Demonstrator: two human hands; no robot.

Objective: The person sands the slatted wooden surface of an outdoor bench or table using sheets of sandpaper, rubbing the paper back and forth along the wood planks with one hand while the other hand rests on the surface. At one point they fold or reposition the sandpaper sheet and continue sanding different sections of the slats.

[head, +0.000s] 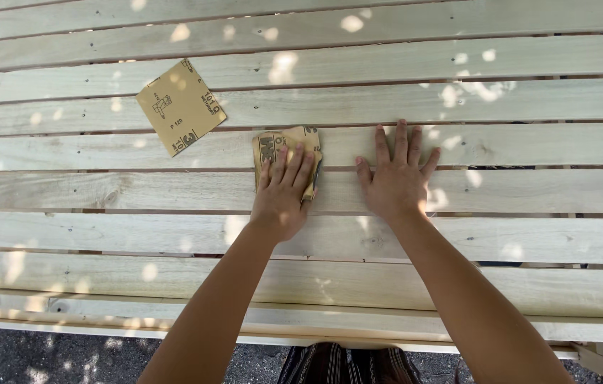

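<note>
Many pale wooden slats (458, 146) run side to side across the whole view, screwed down with narrow dark gaps between them and dappled with sun spots; together they form one broad slatted surface, the landmark here. Below its near edge lies dark gravel ground (24, 355), and a bit of striped dark cloth (347, 366) shows at the bottom middle. On the slats, up and to the left of the hands, a spare square sheet of sandpaper (180, 107) lies flat, printed back upward, untouched. Near the middle of the slats the left hand (281, 192) presses flat on a folded piece of sandpaper (280, 142), fingers spread narrowly over it. Just beside it, the right hand (397, 178) rests palm down on bare wood, fingers fanned wide, holding nothing. How much of the wood is already sanded I cannot tell: the slats look alike everywhere.
</note>
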